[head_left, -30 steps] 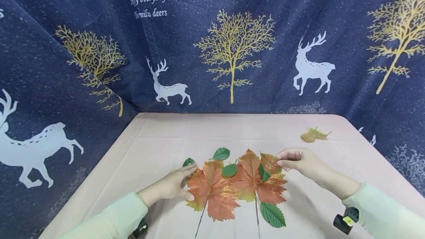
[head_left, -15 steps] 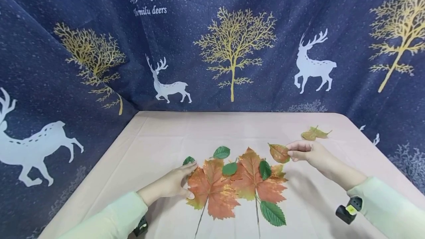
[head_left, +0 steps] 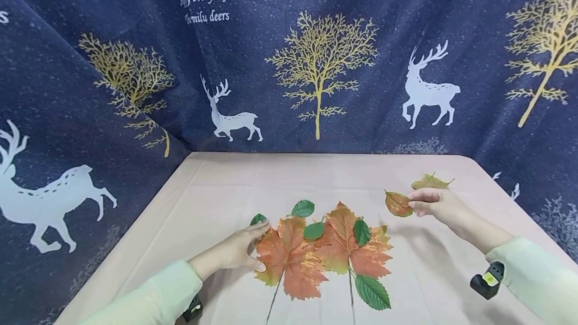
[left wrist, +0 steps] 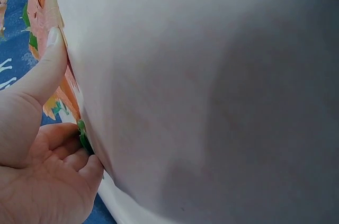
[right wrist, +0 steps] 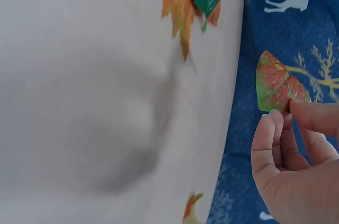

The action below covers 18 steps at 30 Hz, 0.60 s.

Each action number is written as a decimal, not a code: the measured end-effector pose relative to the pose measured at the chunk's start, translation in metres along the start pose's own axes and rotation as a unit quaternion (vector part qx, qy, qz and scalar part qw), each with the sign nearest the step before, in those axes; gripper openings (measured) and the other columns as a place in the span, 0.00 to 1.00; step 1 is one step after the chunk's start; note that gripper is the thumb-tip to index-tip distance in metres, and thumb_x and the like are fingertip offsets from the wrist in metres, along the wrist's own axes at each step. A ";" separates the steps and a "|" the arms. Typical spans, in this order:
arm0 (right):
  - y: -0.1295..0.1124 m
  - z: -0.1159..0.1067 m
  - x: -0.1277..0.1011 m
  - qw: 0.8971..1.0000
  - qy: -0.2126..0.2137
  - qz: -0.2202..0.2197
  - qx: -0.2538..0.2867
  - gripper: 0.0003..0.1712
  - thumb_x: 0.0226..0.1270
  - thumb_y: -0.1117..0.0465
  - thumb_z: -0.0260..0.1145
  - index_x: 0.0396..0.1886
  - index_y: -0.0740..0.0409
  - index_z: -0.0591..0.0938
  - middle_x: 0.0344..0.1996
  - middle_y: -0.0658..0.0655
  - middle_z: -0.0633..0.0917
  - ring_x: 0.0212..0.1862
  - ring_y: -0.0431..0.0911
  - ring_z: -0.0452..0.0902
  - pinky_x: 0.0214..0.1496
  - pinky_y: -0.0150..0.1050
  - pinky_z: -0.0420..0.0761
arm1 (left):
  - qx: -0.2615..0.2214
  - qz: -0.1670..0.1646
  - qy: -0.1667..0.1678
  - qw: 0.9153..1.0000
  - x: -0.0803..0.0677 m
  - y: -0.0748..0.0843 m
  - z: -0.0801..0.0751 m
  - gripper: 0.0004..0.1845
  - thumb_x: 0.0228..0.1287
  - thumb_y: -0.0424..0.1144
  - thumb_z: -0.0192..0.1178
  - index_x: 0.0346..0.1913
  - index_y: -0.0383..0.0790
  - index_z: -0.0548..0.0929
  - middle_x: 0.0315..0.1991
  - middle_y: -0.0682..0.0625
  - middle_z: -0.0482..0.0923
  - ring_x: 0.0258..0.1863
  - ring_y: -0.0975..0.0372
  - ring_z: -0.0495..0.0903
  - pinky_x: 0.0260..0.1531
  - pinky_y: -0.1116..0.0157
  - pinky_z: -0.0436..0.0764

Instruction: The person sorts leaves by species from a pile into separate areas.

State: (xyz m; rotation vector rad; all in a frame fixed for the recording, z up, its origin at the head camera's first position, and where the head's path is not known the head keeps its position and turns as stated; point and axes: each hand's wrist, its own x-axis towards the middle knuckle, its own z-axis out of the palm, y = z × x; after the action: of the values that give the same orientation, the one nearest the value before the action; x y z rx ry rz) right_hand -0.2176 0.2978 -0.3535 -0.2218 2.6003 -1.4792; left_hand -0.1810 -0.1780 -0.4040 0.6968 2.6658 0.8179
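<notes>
Two big orange maple leaves (head_left: 291, 260) (head_left: 349, 242) lie side by side on the pale pink tablecloth (head_left: 217, 199), with several small green leaves (head_left: 302, 208) on and around them. My left hand (head_left: 237, 250) rests on the left edge of the left maple leaf, fingers straight, thumb (left wrist: 45, 70) lying along the leaf's edge. My right hand (head_left: 435, 204) is lifted above the cloth at the right and pinches a small reddish-green leaf (head_left: 398, 203) (right wrist: 278, 83) between thumb and fingertips.
A yellowish-green leaf (head_left: 430, 182) lies near the table's far right corner, just beyond my right hand. Dark blue curtains with deer and trees (head_left: 316, 64) close the table in at the back and both sides.
My right hand lifted the small reddish leaf off the right maple leaf and carried it up and to the right. The left hand stayed where it was.
</notes>
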 end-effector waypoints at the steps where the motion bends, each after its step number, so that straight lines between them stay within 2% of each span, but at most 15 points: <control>1: 0.002 -0.002 0.001 1.000 0.001 -0.001 0.000 0.21 0.69 0.62 0.62 0.55 0.74 0.76 0.36 0.36 0.83 0.37 0.34 0.80 0.43 0.37 0.84 | -0.001 0.001 0.002 1.000 0.000 0.000 0.000 0.53 0.44 0.41 0.76 0.72 0.30 0.59 0.76 0.38 0.52 0.72 0.37 0.54 0.68 0.37 0.56; 6: 0.011 -0.008 0.004 1.000 0.006 0.002 0.005 0.19 0.69 0.64 0.61 0.53 0.75 0.76 0.32 0.35 0.83 0.35 0.34 0.80 0.41 0.34 0.84 | 0.004 0.004 0.007 1.000 -0.001 -0.001 -0.001 0.53 0.43 0.42 0.76 0.72 0.30 0.59 0.75 0.37 0.52 0.72 0.37 0.55 0.68 0.37 0.56; 12: 0.019 -0.014 0.009 1.000 0.020 0.021 0.006 0.14 0.68 0.64 0.61 0.50 0.68 0.80 0.30 0.35 0.83 0.34 0.34 0.79 0.41 0.32 0.83 | 0.006 -0.003 0.006 1.000 -0.003 -0.001 -0.001 0.53 0.44 0.41 0.76 0.72 0.30 0.59 0.75 0.38 0.52 0.72 0.37 0.55 0.68 0.37 0.56; 18: 0.025 -0.026 0.015 0.999 0.038 0.032 -0.012 0.18 0.67 0.63 0.62 0.51 0.73 0.79 0.30 0.32 0.82 0.33 0.31 0.80 0.42 0.30 0.83 | 0.012 0.002 0.005 1.000 -0.002 -0.002 -0.003 0.53 0.45 0.42 0.76 0.72 0.30 0.59 0.75 0.38 0.52 0.72 0.37 0.55 0.68 0.37 0.56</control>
State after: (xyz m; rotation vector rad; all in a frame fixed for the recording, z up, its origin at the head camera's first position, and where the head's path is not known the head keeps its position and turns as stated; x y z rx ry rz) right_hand -0.2386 0.3294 -0.3624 -0.0845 2.6577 -1.4641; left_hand -0.1809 -0.1821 -0.4029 0.7071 2.6874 0.7938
